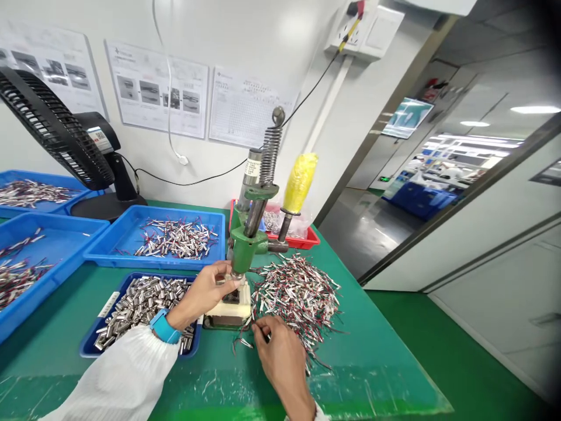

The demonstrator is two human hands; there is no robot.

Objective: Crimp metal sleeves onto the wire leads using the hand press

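Observation:
A green hand press with a coil spring and a yellow-wrapped lever handle stands on the green table. My left hand is at its base, thumb and fingers closed just under the ram; what they pinch is hidden. My right hand is lower, beside the base, with thumb and forefinger pinched together on something too small to make out. A pile of small white parts with red and black wires lies right behind it. A few loose wired pieces lie just left of its fingertips.
Left of the press sits a dark blue tray of metal sleeves. Larger blue trays with wired parts are behind and farther left. A red bin stands behind the press. A black fan is at back left; the table edge slants along the right.

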